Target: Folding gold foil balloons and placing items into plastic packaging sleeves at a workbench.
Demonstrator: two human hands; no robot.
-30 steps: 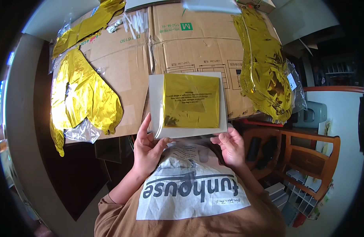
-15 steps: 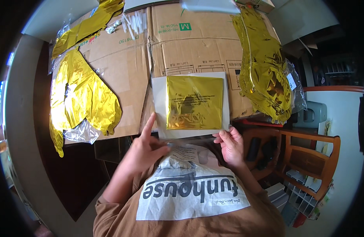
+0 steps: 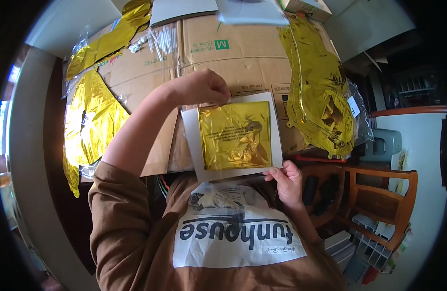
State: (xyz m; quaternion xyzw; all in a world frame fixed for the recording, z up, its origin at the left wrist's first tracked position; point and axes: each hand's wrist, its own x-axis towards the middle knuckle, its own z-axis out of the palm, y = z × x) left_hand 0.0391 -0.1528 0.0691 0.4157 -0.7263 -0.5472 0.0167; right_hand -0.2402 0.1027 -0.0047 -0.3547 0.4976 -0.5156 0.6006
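In front of my chest is a flat packet: a folded gold foil sheet (image 3: 235, 138) against a white card (image 3: 190, 128), with a clear plastic bag (image 3: 235, 173) over them. Small dark print crosses the foil. My left hand (image 3: 209, 88) reaches over to the packet's far edge, its fingers closed in a pinch at the bag there; the fingertips are partly hidden. With thumb and fingers, my right hand (image 3: 285, 180) grips the near right corner. The packet lies slightly tilted at the near edge of a cardboard sheet (image 3: 204, 63).
Unfolded gold foil balloons lie at the left (image 3: 90, 123), far left (image 3: 109, 46) and right (image 3: 318, 87). Several clear straws (image 3: 163, 40) rest near the back, by a white sheet (image 3: 184, 10) and a clear packet (image 3: 252, 12). A wooden chair (image 3: 378, 194) stands at the right.
My left hand has swung from the packet's near left side to its far edge and closed there. The packet has shifted slightly nearer and turned a little. My right hand keeps the corner.
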